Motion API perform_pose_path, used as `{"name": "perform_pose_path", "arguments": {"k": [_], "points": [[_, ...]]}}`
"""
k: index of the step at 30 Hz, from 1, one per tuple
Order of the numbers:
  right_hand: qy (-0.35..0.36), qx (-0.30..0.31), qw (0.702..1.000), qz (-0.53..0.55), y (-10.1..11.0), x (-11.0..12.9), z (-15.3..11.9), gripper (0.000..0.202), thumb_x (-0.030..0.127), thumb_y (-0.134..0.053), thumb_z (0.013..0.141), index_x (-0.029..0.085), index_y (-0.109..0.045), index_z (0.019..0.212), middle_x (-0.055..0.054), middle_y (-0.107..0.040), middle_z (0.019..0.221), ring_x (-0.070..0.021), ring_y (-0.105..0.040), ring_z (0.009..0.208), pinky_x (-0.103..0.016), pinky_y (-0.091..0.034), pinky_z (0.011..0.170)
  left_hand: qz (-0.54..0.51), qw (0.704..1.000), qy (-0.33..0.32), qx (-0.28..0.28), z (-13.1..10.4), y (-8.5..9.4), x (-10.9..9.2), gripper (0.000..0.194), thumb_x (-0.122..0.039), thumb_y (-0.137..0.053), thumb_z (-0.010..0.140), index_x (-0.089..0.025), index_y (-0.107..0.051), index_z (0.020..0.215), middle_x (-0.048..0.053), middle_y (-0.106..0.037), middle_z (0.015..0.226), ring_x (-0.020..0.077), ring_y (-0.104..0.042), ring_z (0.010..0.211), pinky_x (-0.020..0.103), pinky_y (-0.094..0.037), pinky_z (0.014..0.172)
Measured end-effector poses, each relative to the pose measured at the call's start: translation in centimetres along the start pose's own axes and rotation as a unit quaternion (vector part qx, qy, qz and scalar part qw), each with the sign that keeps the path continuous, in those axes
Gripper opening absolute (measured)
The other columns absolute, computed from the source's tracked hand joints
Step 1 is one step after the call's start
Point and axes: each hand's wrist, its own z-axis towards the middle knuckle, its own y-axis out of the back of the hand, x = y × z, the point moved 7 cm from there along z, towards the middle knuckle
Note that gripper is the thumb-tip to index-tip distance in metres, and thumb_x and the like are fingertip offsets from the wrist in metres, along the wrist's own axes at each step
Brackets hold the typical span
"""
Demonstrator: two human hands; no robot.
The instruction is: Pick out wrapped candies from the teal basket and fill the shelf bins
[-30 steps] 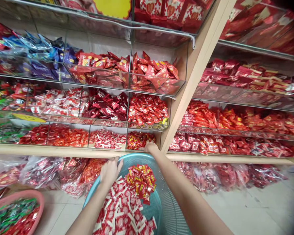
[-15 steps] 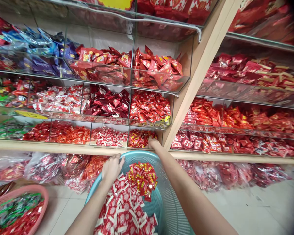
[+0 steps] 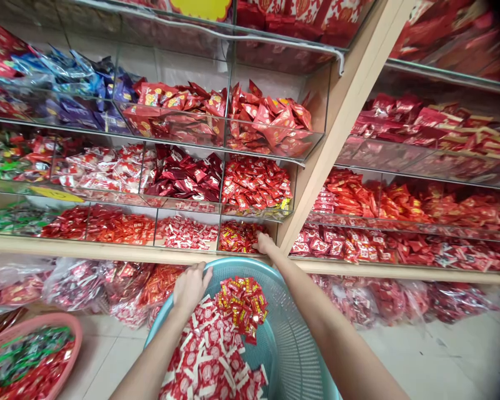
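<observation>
My left hand (image 3: 190, 289) is closed over the left rim of a teal plastic basket (image 3: 300, 333), thumb on the inner side. Inside the basket lies a large heap of red-and-white wrapped candies (image 3: 210, 355), with a smaller pile of red-and-yellow wrapped candies (image 3: 244, 305) on top toward the far side. My right hand (image 3: 265, 243) reaches past the basket into a low shelf bin, at the right edge of more red-and-yellow candies (image 3: 237, 236). Its fingertips are down among them, and I cannot make out whether they grip any.
Clear-fronted shelf bins (image 3: 187, 205) of packaged sweets rise in tiers ahead. A slanting wooden post (image 3: 316, 166) stands right of my right hand. Stuffed plastic bags (image 3: 77, 283) sit under the shelf ledge (image 3: 120, 253). A pink basket (image 3: 77, 339) of sweets is at the lower left.
My right hand has shifted slightly right within the bin. The left hand and the basket stay nearly where they were.
</observation>
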Motion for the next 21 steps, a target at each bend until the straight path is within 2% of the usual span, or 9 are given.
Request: {"name": "perform_pose_path", "arguments": {"k": [3,5,8,10,15,18,21], "points": [[-0.001,-0.032,0.994,0.106,0.9,-0.4,0.5,0.050,0.017,-0.070,0.063,0.016,-0.052,0.110,-0.014,-0.056,0.116,-0.0274,-0.051,0.111,-0.036,-0.043,0.090,-0.002,1.000,0.001,0.004,0.0,0.0,-0.1,0.048,-0.048,-0.021,0.088,-0.022,-0.057,0.106,0.009,-0.066,0.098,0.0217,-0.063,0.080,0.030,-0.044,0.065],[-0.009,-0.045,0.980,0.192,1.0,-0.6,0.9,0.050,0.023,-0.070,0.065,0.018,-0.051,0.111,-0.011,-0.056,0.114,-0.0236,-0.055,0.103,-0.032,-0.049,0.082,-0.004,1.000,0.004,0.008,0.0,0.0,-0.1,0.048,-0.048,-0.021,0.088,-0.022,-0.057,0.106,0.009,-0.066,0.098,0.0216,-0.063,0.080,0.029,-0.044,0.066],[-0.035,-0.041,0.944,0.326,0.5,-0.8,1.3,0.039,0.030,-0.064,0.072,0.020,-0.050,0.106,-0.007,-0.060,0.106,-0.0160,-0.061,0.083,-0.026,-0.055,0.064,-0.005,1.000,0.009,0.016,0.0,0.1,-0.2,0.048,-0.048,-0.022,0.088,-0.022,-0.057,0.107,0.010,-0.065,0.099,0.0217,-0.063,0.081,0.030,-0.044,0.067],[-0.053,-0.028,0.913,0.403,-0.2,-1.0,1.4,0.030,0.030,-0.061,0.075,0.020,-0.051,0.101,-0.005,-0.061,0.100,-0.0119,-0.061,0.076,-0.023,-0.055,0.059,-0.004,1.000,0.011,0.017,0.0,0.1,-0.2,0.048,-0.048,-0.022,0.088,-0.022,-0.057,0.108,0.010,-0.065,0.100,0.0215,-0.063,0.082,0.030,-0.045,0.067],[-0.087,0.018,0.846,0.525,-1.3,-1.1,1.2,0.012,0.024,-0.054,0.079,0.019,-0.050,0.089,-0.002,-0.062,0.090,-0.0099,-0.060,0.076,-0.021,-0.056,0.061,0.003,1.000,0.007,0.010,-0.1,0.1,-0.2,0.047,-0.047,-0.023,0.089,-0.021,-0.056,0.108,0.010,-0.066,0.098,0.0204,-0.063,0.083,0.028,-0.044,0.069],[-0.101,0.039,0.816,0.567,-1.0,-0.5,0.5,0.007,0.023,-0.049,0.081,0.019,-0.048,0.086,-0.001,-0.063,0.087,-0.0101,-0.061,0.077,-0.022,-0.056,0.063,-0.001,1.000,0.005,0.011,-0.1,0.2,-0.3,0.046,-0.047,-0.023,0.089,-0.021,-0.057,0.106,0.010,-0.066,0.098,0.0205,-0.063,0.082,0.028,-0.044,0.068],[-0.107,0.059,0.796,0.593,-0.4,0.5,-1.3,0.006,0.023,-0.049,0.080,0.018,-0.048,0.084,-0.002,-0.063,0.082,-0.0101,-0.061,0.075,-0.022,-0.055,0.064,-0.009,1.000,0.015,0.020,-0.1,0.3,-0.2,0.046,-0.047,-0.023,0.089,-0.021,-0.057,0.106,0.010,-0.065,0.099,0.0202,-0.063,0.083,0.028,-0.044,0.069]]}}
